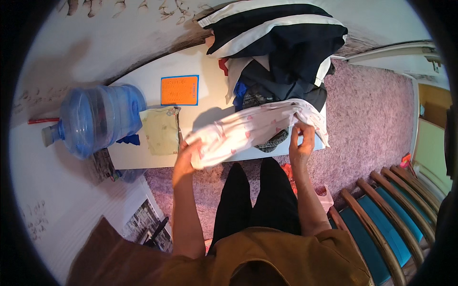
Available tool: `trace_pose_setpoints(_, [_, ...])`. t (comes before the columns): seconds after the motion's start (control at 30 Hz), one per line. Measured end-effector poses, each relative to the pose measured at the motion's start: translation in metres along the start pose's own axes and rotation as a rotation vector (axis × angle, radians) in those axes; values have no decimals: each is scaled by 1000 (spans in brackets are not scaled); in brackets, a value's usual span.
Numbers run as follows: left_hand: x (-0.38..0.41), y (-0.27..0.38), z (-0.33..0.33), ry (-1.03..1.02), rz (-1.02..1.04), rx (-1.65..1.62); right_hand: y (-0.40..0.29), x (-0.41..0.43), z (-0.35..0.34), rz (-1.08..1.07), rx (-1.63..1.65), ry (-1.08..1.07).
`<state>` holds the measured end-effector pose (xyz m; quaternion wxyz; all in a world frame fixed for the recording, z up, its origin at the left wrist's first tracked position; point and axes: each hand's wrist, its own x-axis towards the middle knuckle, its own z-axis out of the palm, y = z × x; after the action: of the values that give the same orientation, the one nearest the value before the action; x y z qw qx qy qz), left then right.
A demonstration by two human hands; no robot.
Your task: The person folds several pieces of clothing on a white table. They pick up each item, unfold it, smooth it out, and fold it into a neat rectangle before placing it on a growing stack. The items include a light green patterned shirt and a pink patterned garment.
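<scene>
A white garment with a pink print (247,127) is stretched between my two hands, above the near side of a white table (139,162). My left hand (188,153) grips its left end, with the fingers partly hidden by cloth. At its right part, my right hand (302,137) pinches the fabric between thumb and fingers. Just beyond the garment lies a heap of dark clothes (282,68), with a black-and-white striped piece on top. A grey denim item (273,141) shows partly beneath the garment. Left of my left hand lies a folded pale yellow cloth (160,132).
A large blue water bottle (102,116) lies on its side at the table's left end. An orange card with a blue border (179,90) bears writing. At the right stands a wooden slatted chair (375,211). A pink stool (325,196) is on the floor behind my right forearm.
</scene>
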<state>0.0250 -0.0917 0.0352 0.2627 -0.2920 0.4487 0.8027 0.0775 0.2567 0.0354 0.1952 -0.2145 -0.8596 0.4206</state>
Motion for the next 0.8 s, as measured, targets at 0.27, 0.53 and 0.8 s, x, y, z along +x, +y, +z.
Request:
trace_pose_setpoints(0.27, [-58, -83, 46, -847, -587, 265, -16, 30, 24, -101, -158, -449])
trace_pose_setpoints(0.53, [-32, -104, 36, -359, -437, 259, 47, -10, 43, -181, -495, -221])
trace_pose_setpoints(0.8, [-31, -112, 12, -224, -392, 105, 45, 7, 86, 102, -483, -333])
